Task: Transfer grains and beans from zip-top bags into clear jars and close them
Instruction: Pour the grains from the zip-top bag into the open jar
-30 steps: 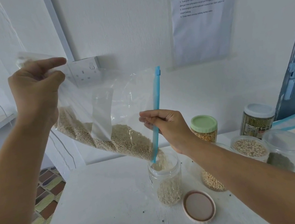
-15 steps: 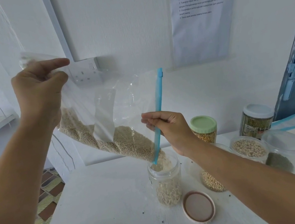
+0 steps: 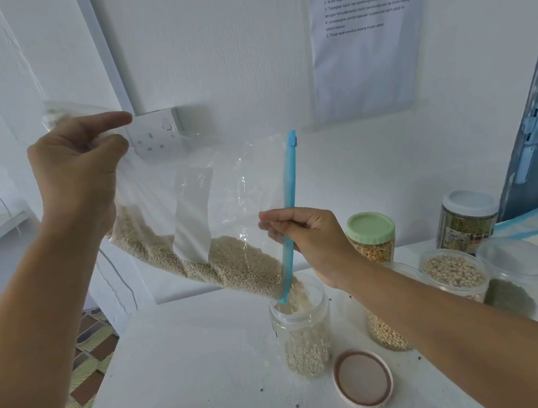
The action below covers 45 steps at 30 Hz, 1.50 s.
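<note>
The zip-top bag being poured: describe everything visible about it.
The clear plastic zip-top bag with a blue zip strip is tilted, closed end high at left, open mouth low at right. It has a white label panel on its side. Pale grains fill its lower edge and stream into the open clear plastic jar beneath its mouth. The left hand pinches the raised corner; the right hand grips the blue strip, which runs steeply down to the jar's rim.

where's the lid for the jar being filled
In the head view, the pink-rimmed lid lies flat on the white table, just right of the open jar and below the right hand's forearm.
</note>
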Available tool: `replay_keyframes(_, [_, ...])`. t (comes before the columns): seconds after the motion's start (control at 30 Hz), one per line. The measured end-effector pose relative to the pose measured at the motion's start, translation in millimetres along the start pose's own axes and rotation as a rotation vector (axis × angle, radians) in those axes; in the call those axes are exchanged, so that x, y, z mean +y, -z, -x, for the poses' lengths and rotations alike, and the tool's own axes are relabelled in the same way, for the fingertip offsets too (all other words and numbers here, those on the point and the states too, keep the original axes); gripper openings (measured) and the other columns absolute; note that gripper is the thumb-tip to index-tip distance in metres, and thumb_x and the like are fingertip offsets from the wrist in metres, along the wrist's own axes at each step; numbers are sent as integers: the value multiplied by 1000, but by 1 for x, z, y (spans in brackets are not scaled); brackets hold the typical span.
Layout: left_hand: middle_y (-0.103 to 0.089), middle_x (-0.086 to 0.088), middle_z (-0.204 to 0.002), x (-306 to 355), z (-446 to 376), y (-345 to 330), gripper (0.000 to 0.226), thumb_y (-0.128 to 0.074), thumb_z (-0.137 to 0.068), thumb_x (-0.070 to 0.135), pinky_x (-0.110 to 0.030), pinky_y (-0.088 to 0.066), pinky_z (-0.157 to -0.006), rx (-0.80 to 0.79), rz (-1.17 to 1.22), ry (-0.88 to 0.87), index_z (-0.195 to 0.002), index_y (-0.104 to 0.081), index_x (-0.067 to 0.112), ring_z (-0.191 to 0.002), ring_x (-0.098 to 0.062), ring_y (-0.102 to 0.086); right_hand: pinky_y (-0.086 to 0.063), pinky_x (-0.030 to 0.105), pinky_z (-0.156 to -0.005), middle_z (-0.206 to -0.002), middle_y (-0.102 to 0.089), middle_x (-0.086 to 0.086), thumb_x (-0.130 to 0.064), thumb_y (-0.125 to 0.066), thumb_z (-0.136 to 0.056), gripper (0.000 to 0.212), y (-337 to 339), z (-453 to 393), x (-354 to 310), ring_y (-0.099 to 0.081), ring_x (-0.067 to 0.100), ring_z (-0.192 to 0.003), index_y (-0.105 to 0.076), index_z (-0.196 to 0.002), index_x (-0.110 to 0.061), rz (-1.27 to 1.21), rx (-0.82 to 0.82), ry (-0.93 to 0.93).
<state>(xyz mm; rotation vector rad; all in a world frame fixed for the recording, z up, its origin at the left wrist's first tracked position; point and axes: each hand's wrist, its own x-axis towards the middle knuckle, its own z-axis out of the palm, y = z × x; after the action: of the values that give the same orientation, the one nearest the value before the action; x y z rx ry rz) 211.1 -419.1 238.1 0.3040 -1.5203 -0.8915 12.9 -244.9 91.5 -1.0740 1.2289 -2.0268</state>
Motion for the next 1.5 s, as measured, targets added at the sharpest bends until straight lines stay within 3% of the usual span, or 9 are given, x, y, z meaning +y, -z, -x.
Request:
replay_keyframes(0.17, [-70, 6, -81, 5, -1, -2, 43, -64, -77, 0, -27, -38, -76, -13, -4, -10, -86, -84, 38, -78, -21, -46, -58, 32, -99, -110, -78, 13, 10, -56, -100, 29, 0, 0, -2, -74, 24, -108, -79, -106, -7, 2, -7, 3])
replay_keyframes(0.33, [-70, -3, -87, 8, -1, -5, 43, -65, -76, 1, -24, -41, -78, -7, -22, -18, -85, -84, 39, -80, -16, -51, -58, 32, -98, -110, -78, 13, 7, -58, -100, 26, 1, 0, -1, -74, 24, -109, -80, -106, -6, -1, -8, -1])
replay_keyframes(0.5, [-73, 8, -86, 11, -1, -7, 43, -65, -75, 0, -20, -46, -81, 0, -24, -15, -88, -84, 37, -83, -12, -58, -58, 32, -98, -110, -78, 13, 7, -58, -100, 25, 2, 2, 0, -74, 25, -109, -79, -107, -5, -6, -13, 1])
replay_keyframes(0.67, [-71, 17, -78, 10, 0, -9, 44, -64, -74, 1, -23, -42, -76, -8, -29, -4, -87, -84, 38, -81, -16, -53, -58, 32, -98, -108, -79, 11, 8, -57, -100, 27, 4, 5, 1, -74, 24, -108, -80, -105, -7, -7, 3, -6])
replay_keyframes(0.93, [-76, 13, -87, 16, 2, -12, 41, -64, -71, 6, -21, -49, -85, -9, -30, -3, -87, -84, 38, -86, -7, -64, -58, 30, -97, -108, -78, 15, 7, -58, -100, 24, 5, 9, 1, -74, 24, -108, -79, -106, -5, -7, 7, -8])
replay_keyframes(1.13, [-68, 21, -67, 16, 6, -17, 38, -61, -75, 9, -15, -37, -63, -10, -63, 3, -98, -82, 32, -60, -2, -48, -58, 29, -96, -106, -78, 12, 7, -58, -100, 25, 3, 11, 0, -74, 25, -108, -79, -104, -6, -9, 13, -8])
replay_keyframes(1.37, [-64, 11, -74, 15, 1, -13, 39, -62, -71, 14, -22, -33, -63, 12, -70, 6, -93, -84, 37, -66, -8, -44, -59, 28, -95, -106, -78, 12, 9, -56, -101, 26, 3, 10, -2, -74, 23, -108, -78, -107, -3, -6, 17, -10])
replay_keyframes(1.5, [-64, 14, -70, 11, 0, -11, 42, -62, -69, 8, -23, -33, -67, 20, -51, -8, -87, -85, 37, -68, -8, -45, -59, 28, -94, -104, -79, 10, 9, -56, -101, 26, 4, 9, 0, -74, 25, -109, -77, -108, -2, -4, 20, -12])
